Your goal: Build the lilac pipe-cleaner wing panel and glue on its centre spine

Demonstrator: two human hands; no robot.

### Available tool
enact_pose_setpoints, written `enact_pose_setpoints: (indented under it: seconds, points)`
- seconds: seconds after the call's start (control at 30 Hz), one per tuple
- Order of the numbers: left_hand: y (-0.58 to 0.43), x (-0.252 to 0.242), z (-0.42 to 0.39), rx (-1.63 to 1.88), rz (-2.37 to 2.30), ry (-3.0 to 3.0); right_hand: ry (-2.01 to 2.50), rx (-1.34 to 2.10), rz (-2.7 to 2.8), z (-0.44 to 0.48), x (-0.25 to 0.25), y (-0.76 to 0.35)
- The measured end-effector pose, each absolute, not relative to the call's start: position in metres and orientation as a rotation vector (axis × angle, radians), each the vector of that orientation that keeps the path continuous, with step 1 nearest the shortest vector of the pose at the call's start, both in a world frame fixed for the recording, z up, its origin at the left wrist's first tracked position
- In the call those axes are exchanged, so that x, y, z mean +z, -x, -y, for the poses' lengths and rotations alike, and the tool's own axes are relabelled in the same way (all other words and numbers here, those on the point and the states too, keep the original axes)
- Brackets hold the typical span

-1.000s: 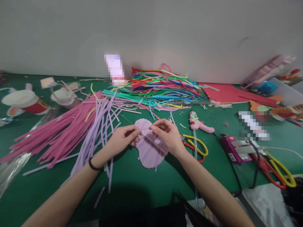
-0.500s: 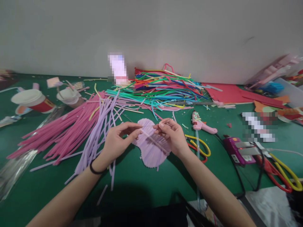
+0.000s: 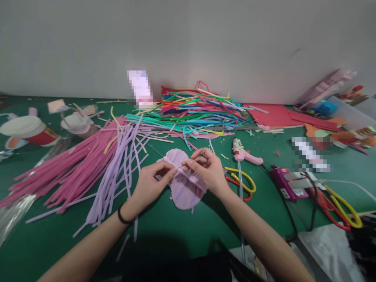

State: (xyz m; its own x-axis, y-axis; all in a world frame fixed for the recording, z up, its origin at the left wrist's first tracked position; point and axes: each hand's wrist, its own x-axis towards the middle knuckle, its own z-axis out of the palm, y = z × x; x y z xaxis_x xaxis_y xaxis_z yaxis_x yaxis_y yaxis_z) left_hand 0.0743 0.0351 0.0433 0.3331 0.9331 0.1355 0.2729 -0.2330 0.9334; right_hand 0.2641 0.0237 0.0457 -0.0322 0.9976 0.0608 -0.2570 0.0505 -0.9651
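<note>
My left hand is pinched shut at the fingertips, with a thin wire-like strand running from it to my right hand. The right thumb and fingers are also closed on that strand; whether it is wire or thread I cannot tell. Just under both hands lies a pleated lilac piece made of pipe cleaners, with scalloped edges and a lighter ridge running across it. My right hand covers part of its right side. Left of my left hand spreads a bundle of loose lilac pipe cleaners.
Magenta pipe cleaners fan out at left, near a paper cup. Mixed-colour pipe cleaners are heaped along the wall. To the right are a pink glue gun, yellow-and-red-handled scissors and a purple power block with cables.
My hands have come closer together and lower, and the visible strand between them is shorter. The whole scene has shifted slightly left with the camera.
</note>
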Motion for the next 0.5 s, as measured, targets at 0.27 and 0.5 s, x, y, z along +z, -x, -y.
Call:
enact_pose_setpoints:
  seconds: [0.27,0.5]
  points:
    - [-0.079,0.036,-0.031,0.763,-0.967,-1.61,1.009,1.248,1.123,-0.027,0.043,-0.265]
    - [-0.084,0.031,-0.026,0.746,-0.979,-1.607,1.031,1.254,1.129,-0.031,0.039,-0.266]
